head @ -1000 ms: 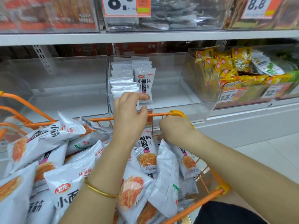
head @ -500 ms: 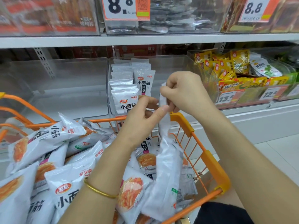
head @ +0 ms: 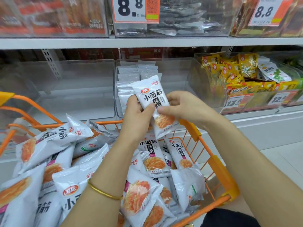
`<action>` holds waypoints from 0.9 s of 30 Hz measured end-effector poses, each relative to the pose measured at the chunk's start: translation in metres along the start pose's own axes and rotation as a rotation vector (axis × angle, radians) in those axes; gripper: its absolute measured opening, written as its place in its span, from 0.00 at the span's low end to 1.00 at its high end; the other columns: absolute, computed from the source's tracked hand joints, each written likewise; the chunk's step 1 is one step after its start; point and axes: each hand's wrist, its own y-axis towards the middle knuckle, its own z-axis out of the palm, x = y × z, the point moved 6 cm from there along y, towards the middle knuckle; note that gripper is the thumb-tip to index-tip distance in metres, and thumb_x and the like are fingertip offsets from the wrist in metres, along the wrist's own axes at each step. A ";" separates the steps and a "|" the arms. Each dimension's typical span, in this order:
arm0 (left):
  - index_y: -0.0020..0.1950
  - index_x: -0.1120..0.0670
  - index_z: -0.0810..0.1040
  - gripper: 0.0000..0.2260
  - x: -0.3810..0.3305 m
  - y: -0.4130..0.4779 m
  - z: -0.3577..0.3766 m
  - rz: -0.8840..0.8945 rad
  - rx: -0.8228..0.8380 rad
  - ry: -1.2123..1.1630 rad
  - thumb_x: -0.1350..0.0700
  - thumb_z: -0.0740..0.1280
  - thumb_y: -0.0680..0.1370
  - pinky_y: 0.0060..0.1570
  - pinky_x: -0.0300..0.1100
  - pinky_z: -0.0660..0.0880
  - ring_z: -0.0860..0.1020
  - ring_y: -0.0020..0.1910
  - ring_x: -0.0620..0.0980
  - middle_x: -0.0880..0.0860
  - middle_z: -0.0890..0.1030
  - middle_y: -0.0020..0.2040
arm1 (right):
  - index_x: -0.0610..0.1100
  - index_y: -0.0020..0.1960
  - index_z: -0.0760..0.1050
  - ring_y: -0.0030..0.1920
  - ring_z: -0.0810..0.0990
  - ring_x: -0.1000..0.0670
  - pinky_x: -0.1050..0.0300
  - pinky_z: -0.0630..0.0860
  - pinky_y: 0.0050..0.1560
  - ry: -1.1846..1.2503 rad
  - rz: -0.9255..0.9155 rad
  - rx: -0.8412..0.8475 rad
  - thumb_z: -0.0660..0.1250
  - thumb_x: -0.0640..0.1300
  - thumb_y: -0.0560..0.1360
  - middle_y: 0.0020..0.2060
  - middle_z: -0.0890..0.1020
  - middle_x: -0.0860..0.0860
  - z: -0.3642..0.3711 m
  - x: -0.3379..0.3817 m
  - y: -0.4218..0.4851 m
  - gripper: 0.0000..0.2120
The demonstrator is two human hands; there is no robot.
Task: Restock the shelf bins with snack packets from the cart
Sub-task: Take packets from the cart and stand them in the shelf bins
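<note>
A white snack packet [head: 151,94] with black lettering and an orange food picture is held upright in front of the middle clear shelf bin [head: 178,76]. My left hand [head: 136,117] grips its left edge, thumb across the front. My right hand [head: 183,108] pinches its right side at mid-height. Behind the held packet, a row of the same white packets [head: 129,76] stands in the left part of that bin. Below my arms, the orange cart [head: 214,163] is heaped with several more of these packets [head: 54,141].
An empty-looking clear bin [head: 65,86] sits left of the middle one. To the right, a bin of yellow packets [head: 237,74] carries price tags. The upper shelf [head: 147,42] holds more bins with 8.8 price labels. White floor shows at the lower right.
My right hand lifted a packet out of the cart, and both hands turned it face-forward and raised it in front of the middle bin. My left hand moved from the bin's front to the packet.
</note>
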 end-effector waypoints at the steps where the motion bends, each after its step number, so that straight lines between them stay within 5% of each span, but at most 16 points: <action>1: 0.60 0.54 0.69 0.11 -0.001 0.000 0.000 0.016 -0.008 0.016 0.63 0.62 0.79 0.39 0.35 0.78 0.81 0.41 0.38 0.48 0.81 0.48 | 0.41 0.53 0.78 0.45 0.85 0.47 0.52 0.82 0.48 0.064 0.006 0.050 0.71 0.42 0.72 0.45 0.85 0.46 0.005 -0.001 -0.001 0.10; 6: 0.64 0.50 0.66 0.15 -0.009 -0.002 -0.012 0.163 -0.162 0.207 0.58 0.63 0.79 0.44 0.24 0.71 0.74 0.45 0.30 0.41 0.76 0.49 | 0.41 0.46 0.77 0.34 0.83 0.53 0.59 0.81 0.34 0.382 0.149 -0.087 0.68 0.38 0.74 0.36 0.84 0.49 -0.017 -0.007 0.019 0.01; 9: 0.61 0.52 0.72 0.12 -0.009 -0.001 -0.018 0.196 -0.220 0.315 0.59 0.62 0.78 0.48 0.33 0.71 0.73 0.47 0.36 0.45 0.76 0.51 | 0.38 0.50 0.76 0.36 0.81 0.52 0.59 0.80 0.31 0.556 0.227 -0.225 0.66 0.34 0.75 0.40 0.82 0.47 -0.033 -0.012 0.050 0.04; 14: 0.58 0.52 0.75 0.11 0.001 0.001 -0.014 0.122 -0.168 0.420 0.61 0.61 0.78 0.52 0.37 0.72 0.74 0.49 0.39 0.48 0.77 0.55 | 0.35 0.60 0.74 0.41 0.80 0.50 0.54 0.79 0.40 0.281 0.294 -0.205 0.70 0.30 0.70 0.55 0.81 0.43 -0.014 -0.022 0.090 0.19; 17: 0.59 0.53 0.74 0.12 0.006 0.003 -0.014 0.090 -0.144 0.469 0.62 0.61 0.77 0.57 0.44 0.73 0.75 0.54 0.45 0.49 0.77 0.56 | 0.37 0.57 0.74 0.44 0.77 0.49 0.59 0.69 0.33 0.182 0.360 -0.244 0.73 0.30 0.68 0.55 0.80 0.43 -0.002 -0.034 0.106 0.20; 22: 0.53 0.47 0.74 0.12 0.004 0.002 -0.012 0.093 -0.128 0.492 0.63 0.61 0.77 0.60 0.47 0.72 0.74 0.56 0.46 0.47 0.76 0.53 | 0.36 0.55 0.76 0.54 0.81 0.43 0.48 0.79 0.53 0.021 0.376 -0.319 0.74 0.35 0.68 0.53 0.82 0.42 0.004 -0.050 0.129 0.16; 27: 0.60 0.52 0.74 0.14 0.007 0.003 -0.012 0.087 -0.128 0.514 0.62 0.61 0.77 0.60 0.48 0.72 0.73 0.57 0.47 0.48 0.76 0.56 | 0.35 0.57 0.75 0.55 0.79 0.45 0.55 0.77 0.53 -0.146 0.297 -0.375 0.72 0.38 0.71 0.54 0.81 0.43 0.003 -0.044 0.138 0.17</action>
